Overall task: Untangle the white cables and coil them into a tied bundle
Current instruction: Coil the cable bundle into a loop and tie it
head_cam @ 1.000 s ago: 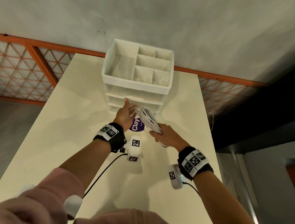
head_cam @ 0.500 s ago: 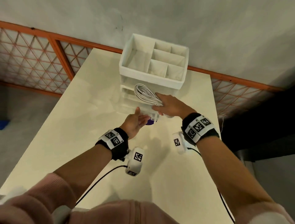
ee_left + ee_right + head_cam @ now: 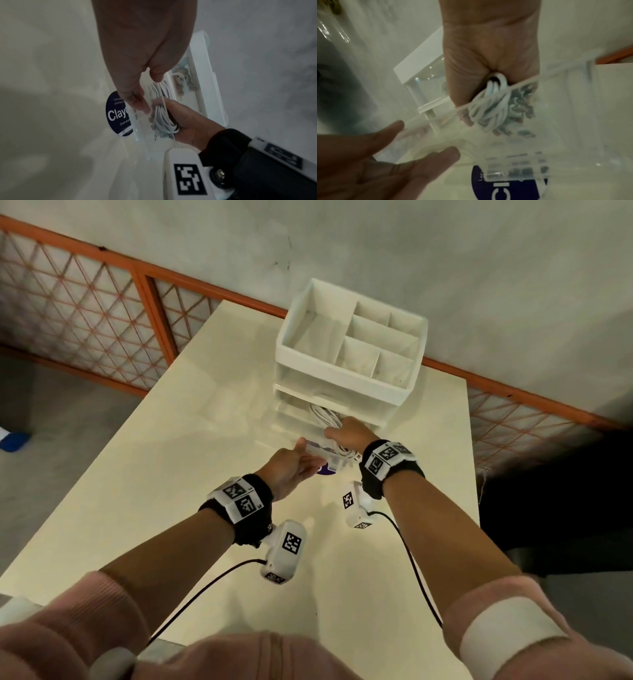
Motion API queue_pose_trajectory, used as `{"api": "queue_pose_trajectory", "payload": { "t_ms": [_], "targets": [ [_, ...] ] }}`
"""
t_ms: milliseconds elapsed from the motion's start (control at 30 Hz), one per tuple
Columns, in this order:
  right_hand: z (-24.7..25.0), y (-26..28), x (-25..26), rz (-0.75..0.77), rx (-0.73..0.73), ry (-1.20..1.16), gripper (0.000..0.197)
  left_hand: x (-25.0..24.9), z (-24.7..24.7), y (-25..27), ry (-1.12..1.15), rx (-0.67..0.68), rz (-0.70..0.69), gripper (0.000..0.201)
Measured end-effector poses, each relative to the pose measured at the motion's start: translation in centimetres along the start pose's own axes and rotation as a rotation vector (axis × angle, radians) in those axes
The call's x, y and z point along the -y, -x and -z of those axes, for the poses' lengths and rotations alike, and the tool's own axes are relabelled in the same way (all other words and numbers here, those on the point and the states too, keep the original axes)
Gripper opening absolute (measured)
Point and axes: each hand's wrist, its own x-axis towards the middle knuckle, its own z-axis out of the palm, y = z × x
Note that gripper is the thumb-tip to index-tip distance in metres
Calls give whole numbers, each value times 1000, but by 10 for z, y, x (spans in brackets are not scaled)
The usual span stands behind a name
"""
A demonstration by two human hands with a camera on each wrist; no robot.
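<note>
Flanking hands (image 3: pixel 289 467), drawer organizer (image 3: pixel 349 392), sticker (image 3: pixel 118 115)

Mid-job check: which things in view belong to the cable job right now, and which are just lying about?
In the job:
- coiled white cables, gripped by the right hand
- clear drawer, held open by the left hand
- white organiser

Lying about:
- dark blue round sticker on the table
</note>
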Motion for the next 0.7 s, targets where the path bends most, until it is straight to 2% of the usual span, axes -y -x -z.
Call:
{"api": "queue_pose_trajectory", "payload": {
  "t_ms": [133, 267, 433, 500, 600, 700],
  "targets": [
    [-11, -6, -9, -62, -141, -7, 27, 2, -1, -2, -11, -4, -2, 45],
    [-28, -11, -11, -116, -214, 201, 84, 4, -1, -3, 5, -12, -3, 50],
    [-28, -14, -14, -151, -166, 184, 117, 4, -1, -3, 19, 3, -9, 51],
    [-26, -12, -14, -161, -120, 94, 128, 5, -1, -3, 17, 8, -20, 51],
    [-16, 5, -11, -116, -43, -139, 128, 6, -1, -2, 9, 26, -33, 52],
    [1, 44, -5, -17, -32, -201, 110, 8, 1, -3, 14, 46, -53, 53]
  ]
}}
